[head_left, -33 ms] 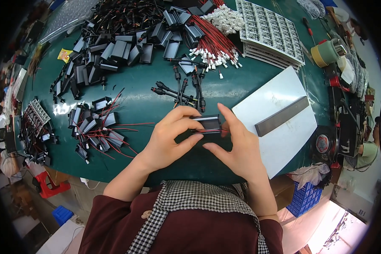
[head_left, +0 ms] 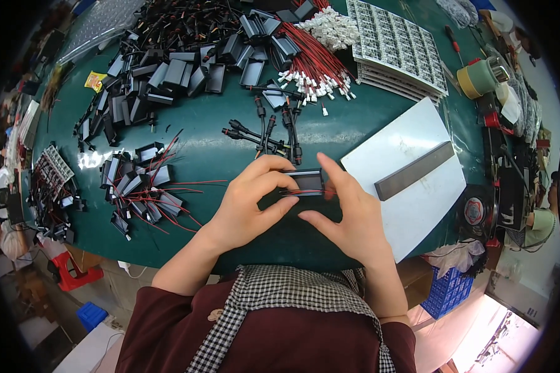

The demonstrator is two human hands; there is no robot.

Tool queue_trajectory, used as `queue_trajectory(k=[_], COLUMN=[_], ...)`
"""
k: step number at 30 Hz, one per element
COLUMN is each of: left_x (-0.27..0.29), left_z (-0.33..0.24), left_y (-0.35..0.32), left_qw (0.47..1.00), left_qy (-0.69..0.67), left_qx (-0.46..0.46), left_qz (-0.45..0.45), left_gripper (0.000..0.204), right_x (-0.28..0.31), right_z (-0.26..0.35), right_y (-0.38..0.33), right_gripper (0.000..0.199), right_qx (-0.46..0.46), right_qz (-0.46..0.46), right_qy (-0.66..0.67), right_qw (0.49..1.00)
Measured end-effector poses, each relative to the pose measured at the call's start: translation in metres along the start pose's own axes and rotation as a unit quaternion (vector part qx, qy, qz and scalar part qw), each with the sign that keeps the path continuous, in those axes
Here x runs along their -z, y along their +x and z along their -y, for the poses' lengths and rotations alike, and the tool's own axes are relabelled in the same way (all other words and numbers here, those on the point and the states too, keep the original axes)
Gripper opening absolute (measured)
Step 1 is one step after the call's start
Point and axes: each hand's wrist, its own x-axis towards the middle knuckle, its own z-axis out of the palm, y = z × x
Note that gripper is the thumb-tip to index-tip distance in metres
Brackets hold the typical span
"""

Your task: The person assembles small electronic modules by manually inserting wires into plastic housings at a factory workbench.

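Observation:
My left hand (head_left: 250, 198) grips a small black open-topped plastic case (head_left: 308, 180) by its left end, between thumb and fingers. Red and dark wires (head_left: 306, 192) run along the near side of the case. At its other end is my right hand (head_left: 350, 210), with index finger and thumb spread apart; its other fingers are partly hidden and I cannot tell whether they touch the case. Just beyond the hands lie several short black cables with connectors (head_left: 269, 133). To the left is a small pile of black cases with red wires (head_left: 137, 186).
A white board (head_left: 410, 186) on the right carries a dark bar (head_left: 415, 170). Farther back are heaped black cases (head_left: 174, 74), red wires with white plugs (head_left: 317, 68) and stacked circuit-board panels (head_left: 397, 46). A green-yellow cup (head_left: 477, 79) and screwdriver (head_left: 453, 40) sit at the far right.
The case has tilted very slightly in my left hand, showing a little more of its inside. My right fingers have shifted barely at its right end.

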Motion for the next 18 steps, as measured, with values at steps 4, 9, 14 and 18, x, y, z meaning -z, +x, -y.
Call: queue_trajectory(k=[4,9,14,18], left_x=[-0.001,-0.005,-0.006,0.003], left_z=[0.0,0.001,0.003,-0.002], left_y=[0.001,0.001,0.001,0.002], left_qw=[1.0,0.999,0.999,0.999], left_qy=[-0.017,-0.034,-0.047,0.029], left_qx=[0.021,0.026,0.02,-0.028], left_qz=[0.017,0.023,0.019,-0.032], left_gripper=[0.018,0.017,0.016,0.014], right_x=[0.0,-0.006,-0.009,-0.007], right_z=[-0.004,-0.008,-0.006,-0.001], right_y=[0.001,-0.001,-0.002,-0.002], right_gripper=[0.057,0.046,0.041,0.038], right_qx=[0.04,0.052,0.061,0.016], right_qz=[0.003,-0.028,-0.042,-0.048], right_qy=[-0.026,0.004,-0.001,0.012], right_qw=[0.999,0.998,0.997,0.999])
